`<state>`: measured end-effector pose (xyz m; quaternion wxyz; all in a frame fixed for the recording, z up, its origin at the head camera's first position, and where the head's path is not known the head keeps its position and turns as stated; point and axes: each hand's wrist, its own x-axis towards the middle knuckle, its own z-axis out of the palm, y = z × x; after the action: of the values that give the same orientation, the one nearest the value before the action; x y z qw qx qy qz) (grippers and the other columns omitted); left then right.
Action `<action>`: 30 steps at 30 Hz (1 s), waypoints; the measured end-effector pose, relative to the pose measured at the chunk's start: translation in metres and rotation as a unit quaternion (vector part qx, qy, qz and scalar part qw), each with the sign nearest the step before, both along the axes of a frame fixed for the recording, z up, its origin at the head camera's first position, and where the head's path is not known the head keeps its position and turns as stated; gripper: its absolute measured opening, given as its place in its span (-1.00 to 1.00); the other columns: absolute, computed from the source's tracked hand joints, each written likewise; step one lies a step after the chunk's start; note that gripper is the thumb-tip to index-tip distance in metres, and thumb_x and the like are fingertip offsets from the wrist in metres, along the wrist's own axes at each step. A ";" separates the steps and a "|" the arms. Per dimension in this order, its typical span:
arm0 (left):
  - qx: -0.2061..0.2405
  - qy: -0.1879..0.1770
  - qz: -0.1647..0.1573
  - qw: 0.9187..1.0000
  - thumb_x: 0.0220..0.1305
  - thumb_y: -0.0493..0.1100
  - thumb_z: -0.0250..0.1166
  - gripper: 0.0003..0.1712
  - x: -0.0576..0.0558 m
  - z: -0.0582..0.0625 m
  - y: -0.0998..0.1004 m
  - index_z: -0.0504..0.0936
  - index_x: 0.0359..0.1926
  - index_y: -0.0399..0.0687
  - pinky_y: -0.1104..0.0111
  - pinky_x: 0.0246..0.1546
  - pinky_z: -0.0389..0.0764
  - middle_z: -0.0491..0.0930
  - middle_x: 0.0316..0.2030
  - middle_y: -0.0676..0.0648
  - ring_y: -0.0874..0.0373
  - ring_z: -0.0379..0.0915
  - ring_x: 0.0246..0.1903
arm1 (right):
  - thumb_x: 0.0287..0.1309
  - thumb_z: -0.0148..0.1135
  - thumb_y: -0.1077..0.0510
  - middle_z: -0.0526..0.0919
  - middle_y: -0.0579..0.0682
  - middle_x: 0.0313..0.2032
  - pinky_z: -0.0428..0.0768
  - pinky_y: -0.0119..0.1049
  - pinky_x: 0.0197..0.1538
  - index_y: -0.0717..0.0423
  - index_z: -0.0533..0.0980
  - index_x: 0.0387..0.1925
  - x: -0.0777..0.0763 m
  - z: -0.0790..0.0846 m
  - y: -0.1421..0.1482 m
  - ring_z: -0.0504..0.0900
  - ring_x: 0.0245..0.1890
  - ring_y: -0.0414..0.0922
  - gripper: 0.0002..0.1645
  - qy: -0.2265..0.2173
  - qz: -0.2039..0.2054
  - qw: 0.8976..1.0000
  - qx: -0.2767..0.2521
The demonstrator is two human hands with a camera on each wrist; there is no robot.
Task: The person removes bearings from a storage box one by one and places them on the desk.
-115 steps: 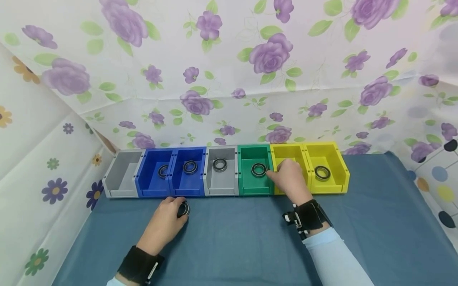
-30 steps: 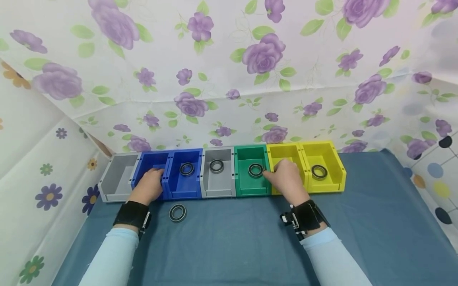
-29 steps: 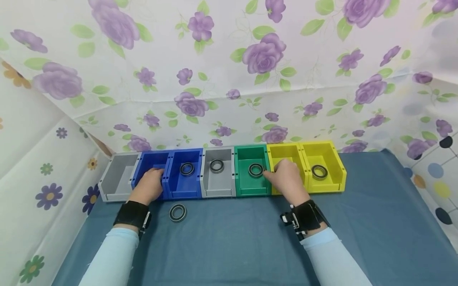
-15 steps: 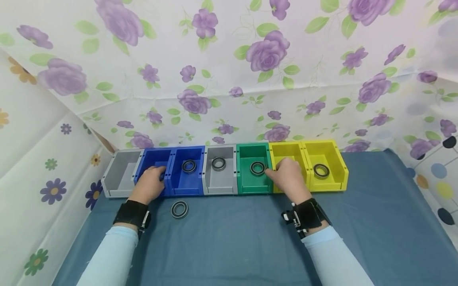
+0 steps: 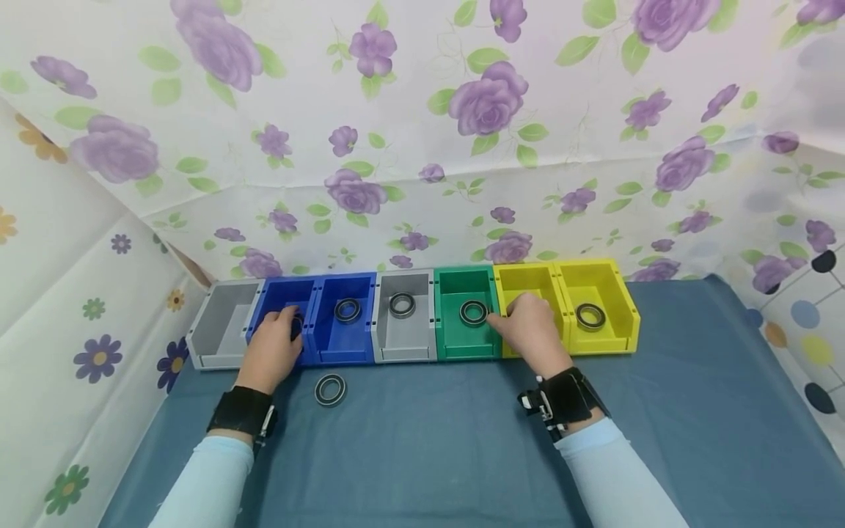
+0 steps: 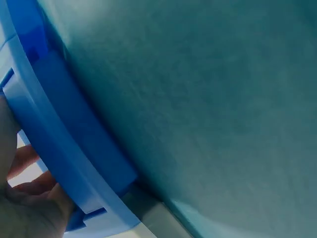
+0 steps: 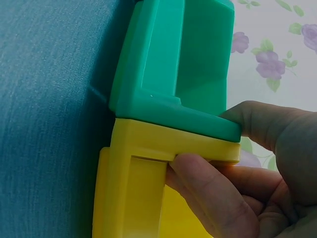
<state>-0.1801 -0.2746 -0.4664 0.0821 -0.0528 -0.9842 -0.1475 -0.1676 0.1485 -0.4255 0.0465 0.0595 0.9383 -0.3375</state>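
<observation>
My left hand [image 5: 269, 348] reaches over the front of the left blue bin [image 5: 280, 291], its fingers pinching a dark ball bearing [image 5: 298, 325], mostly hidden by the hand. In the left wrist view, the left hand [image 6: 37, 208] shows behind the blue bin's front edge [image 6: 64, 124]; no bearing is visible there. My right hand [image 5: 531, 330] grips the adjoining walls of the green bin [image 5: 465, 284] and the left yellow bin [image 5: 524, 277]. The right wrist view shows its thumb [image 7: 257, 121] on the green side and fingers [image 7: 208, 188] on the yellow.
Another bearing [image 5: 318, 391] lies on the blue tablecloth [image 5: 422, 440] before the bins. Single bearings sit in the right blue bin [image 5: 343, 341], middle grey bin [image 5: 403, 339], green bin and right yellow bin [image 5: 604, 339]. A grey bin [image 5: 227, 323] ends the row at left.
The left hand set one bearing on the cloth, reached into the left blue bin, and now draws slightly back with that bin's bearing showing at its fingers. The right hand stays put.
</observation>
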 end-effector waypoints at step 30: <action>0.109 0.217 -0.048 0.969 0.04 -0.07 0.39 -0.47 0.043 0.050 0.034 0.54 0.07 -0.09 0.27 -0.37 0.57 0.50 -0.07 -0.16 0.04 0.50 -0.23 | 0.04 0.27 -0.14 0.21 -0.10 -0.82 0.16 -0.37 -0.73 0.09 0.31 -0.80 -0.001 -0.003 0.000 0.26 -0.82 -0.15 -0.44 0.004 0.002 1.000 0.006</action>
<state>-0.1368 -0.2404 -0.4167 0.2918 -0.1219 -0.9172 -0.2424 -0.1686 0.1488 -0.4287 0.0425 0.0567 0.9405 -0.3323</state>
